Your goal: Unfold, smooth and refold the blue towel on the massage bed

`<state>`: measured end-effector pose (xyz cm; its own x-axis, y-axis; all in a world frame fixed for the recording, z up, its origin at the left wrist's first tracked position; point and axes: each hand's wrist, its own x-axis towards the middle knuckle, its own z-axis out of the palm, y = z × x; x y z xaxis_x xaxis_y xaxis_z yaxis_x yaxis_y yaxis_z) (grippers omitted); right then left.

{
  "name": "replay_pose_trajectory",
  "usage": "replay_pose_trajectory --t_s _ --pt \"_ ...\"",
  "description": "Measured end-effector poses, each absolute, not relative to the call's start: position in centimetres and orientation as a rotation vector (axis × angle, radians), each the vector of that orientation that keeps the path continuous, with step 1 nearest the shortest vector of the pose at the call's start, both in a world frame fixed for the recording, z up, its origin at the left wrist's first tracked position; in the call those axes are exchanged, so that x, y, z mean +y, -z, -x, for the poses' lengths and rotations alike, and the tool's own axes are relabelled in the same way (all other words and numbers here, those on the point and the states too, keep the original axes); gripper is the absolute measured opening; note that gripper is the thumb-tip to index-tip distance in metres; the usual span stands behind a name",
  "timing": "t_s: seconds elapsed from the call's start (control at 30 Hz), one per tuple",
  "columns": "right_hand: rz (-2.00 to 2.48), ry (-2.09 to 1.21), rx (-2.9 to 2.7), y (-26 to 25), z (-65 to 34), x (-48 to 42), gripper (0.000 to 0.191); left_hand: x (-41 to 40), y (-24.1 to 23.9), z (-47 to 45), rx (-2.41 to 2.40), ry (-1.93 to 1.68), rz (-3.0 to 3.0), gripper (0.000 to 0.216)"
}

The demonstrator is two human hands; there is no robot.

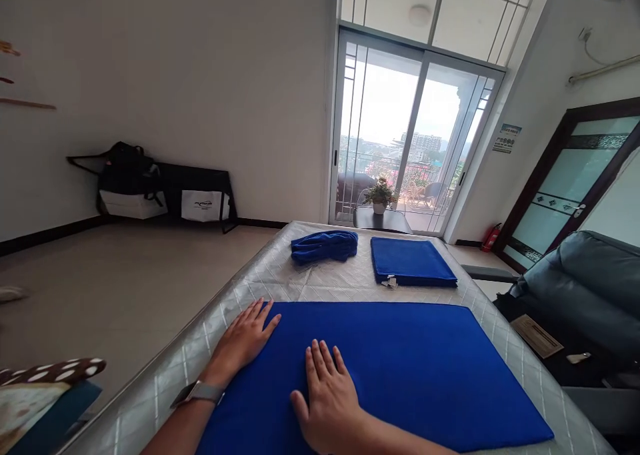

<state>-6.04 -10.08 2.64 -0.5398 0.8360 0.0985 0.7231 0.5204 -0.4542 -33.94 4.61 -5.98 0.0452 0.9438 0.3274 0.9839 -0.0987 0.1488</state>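
Royal-blue cloth (425, 368) spread flat before you on silver quilted cover (305, 285). Your left hand (247, 335) rests palm-down at cloth's far left corner; your right hand (330, 398) lies flat on it, nearer you, thumb spread. Neither grips anything. Risk: uneven push from right palm could ruck fabric; sideways drag might skew edges on slick-looking cover. Folded blue stack (413, 260), rumpled blue bundle (324, 246) sit beyond, apart.
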Motion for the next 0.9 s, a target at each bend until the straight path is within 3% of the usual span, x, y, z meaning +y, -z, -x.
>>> replay_pose_trajectory --t_s 0.6,0.9 --pt "2.256 0.043 -1.971 2.8 -30.7 -10.8 0.073 5.0 5.9 34.5 -2.038 0.554 2.192 0.071" --pt "2.237 0.107 -1.896 5.6 -34.5 -10.7 0.071 5.1 5.8 34.7 -1.995 0.476 2.2 0.067"
